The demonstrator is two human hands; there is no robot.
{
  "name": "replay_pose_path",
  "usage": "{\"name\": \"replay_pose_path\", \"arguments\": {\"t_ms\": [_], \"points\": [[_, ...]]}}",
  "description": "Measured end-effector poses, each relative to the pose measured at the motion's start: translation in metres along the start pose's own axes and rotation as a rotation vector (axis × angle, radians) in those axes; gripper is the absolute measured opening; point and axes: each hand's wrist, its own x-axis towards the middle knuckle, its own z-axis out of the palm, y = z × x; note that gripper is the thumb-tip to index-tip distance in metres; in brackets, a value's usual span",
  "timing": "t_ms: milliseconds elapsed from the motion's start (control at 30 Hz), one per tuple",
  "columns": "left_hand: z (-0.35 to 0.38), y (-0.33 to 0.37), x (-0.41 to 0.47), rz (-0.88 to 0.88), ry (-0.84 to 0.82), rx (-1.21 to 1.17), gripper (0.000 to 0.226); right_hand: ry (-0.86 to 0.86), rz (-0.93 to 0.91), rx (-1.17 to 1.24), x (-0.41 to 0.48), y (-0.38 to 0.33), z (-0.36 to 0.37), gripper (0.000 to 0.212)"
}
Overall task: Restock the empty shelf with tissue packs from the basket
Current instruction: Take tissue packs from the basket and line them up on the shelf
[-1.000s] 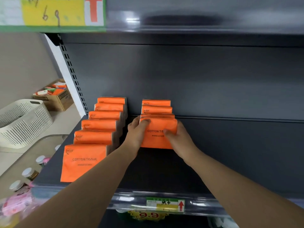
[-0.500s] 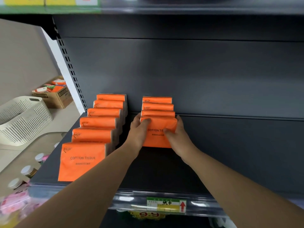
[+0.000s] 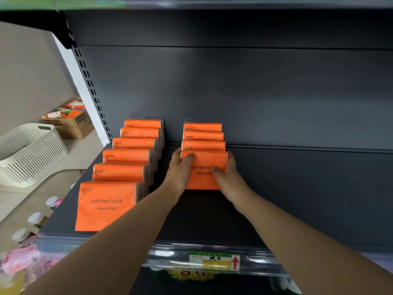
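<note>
My left hand (image 3: 180, 167) and right hand (image 3: 226, 174) clamp the front tissue pack (image 3: 204, 177) of the short row from either side — left fingers curled over its top left corner, right thumb pressed across the printed face so it covers the end of "COTTON TISSUE". The pack stands upright on the dark shelf (image 3: 297, 199), touching three more orange packs (image 3: 203, 136) lined up just beyond my fingertips. Off my left wrist runs the longer row (image 3: 127, 167), six packs deep; its nearest pack reads "COTTON TISSUE" in full, with a heart-shaped logo at the corner and a smaller line too fine to read. Below my forearms, the price tag (image 3: 214, 260) on the shelf edge shows a red arrow and handwritten characters, with "9.9" beneath — the white basket (image 3: 32, 154) sits far to my left.
</note>
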Motion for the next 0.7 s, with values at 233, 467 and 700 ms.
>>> {"name": "replay_pose_path", "arguments": {"t_ms": [233,467,700], "points": [[0.003,-0.003,-0.002,0.075,0.078,0.119,0.063,0.029,0.005,-0.098,0.0,-0.004,-0.007,0.063],[0.005,0.007,-0.003,0.128,0.12,0.278,0.065,0.038,-0.018,-0.206,-0.002,-0.012,-0.011,0.083],[0.003,0.024,-0.011,0.194,0.15,0.419,0.066,0.095,-0.149,-0.374,-0.008,-0.021,-0.015,0.079]]}}
